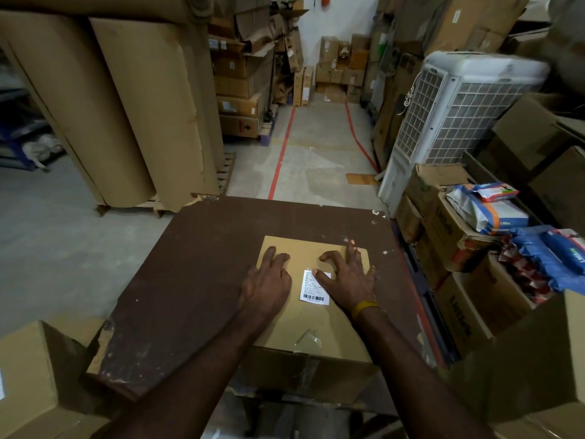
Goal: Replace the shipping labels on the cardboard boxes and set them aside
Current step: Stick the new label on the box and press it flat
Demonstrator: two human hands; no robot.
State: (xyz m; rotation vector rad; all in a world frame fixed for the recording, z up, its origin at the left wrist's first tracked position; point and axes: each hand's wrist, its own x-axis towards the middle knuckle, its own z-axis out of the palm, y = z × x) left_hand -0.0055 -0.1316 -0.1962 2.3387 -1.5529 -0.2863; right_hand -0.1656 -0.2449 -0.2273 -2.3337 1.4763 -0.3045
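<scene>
Far to the left of the fingers stand tall rolls (126,115) of brown card on a pallet, and a box corner (28,372) sits low at the near left. The dark brown surface (190,280) has chipped edges and carries the box (316,327), which lies under both hands.

The left hand (267,280) rests palm down on the box top, fingers (272,253) straight and flat, holding nothing, just left of the label (315,289). The label is white with small print and a barcode along its near edge; it lies flat on the box between the two hands.

The right hand (346,277) is spread on the box top, fingers arched, with the thumb tip pressing the label's upper right corner. It grips nothing. A yellow band (364,307) circles that wrist. A scrap of clear film (307,340) lies on the box nearer to me than the label.

Right of the fingers, a white air cooler (459,122) stands on the floor, and nearer, open cartons (443,236) hold blue and white packets (493,213). Beyond the surface, red tape lines (281,153) run down the aisle toward stacked boxes.
</scene>
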